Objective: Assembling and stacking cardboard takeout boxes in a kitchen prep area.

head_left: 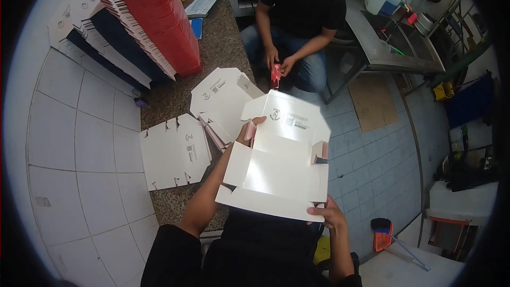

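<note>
**One carton part-folded in hand, two more lying open, and stacks waiting flat**

From where I stand, the biggest thing is the speckled stone desk [228, 37], just one of it, running along the tiled wall. Past its far side sits one co-worker [303, 8].

Two main stacks of card rise on the desk: a tall red stack [159, 26] and, to its left, a dark blue and white stack [118, 37]. Their sheets are packed too tightly to count, and I'd judge them the bulk of what's left.

Three cartons are loose. The white carton [281, 167] is held up in front of the person, near the desk's edge, some flaps bent up and its lid panel open; I'd call it partly shaped. On the desk, an upper carton [220, 98] has a flap standing, so begun as well; beside it, a notched carton [172, 154] lies nearly flat. None of the three is closed up.

Two hands are on the held piece: the left hand [249, 129] grips its left edge, the right hand [330, 213] pinches its near right corner.

Smallest is one red piece [275, 74], between the co-worker's fingers.
</note>
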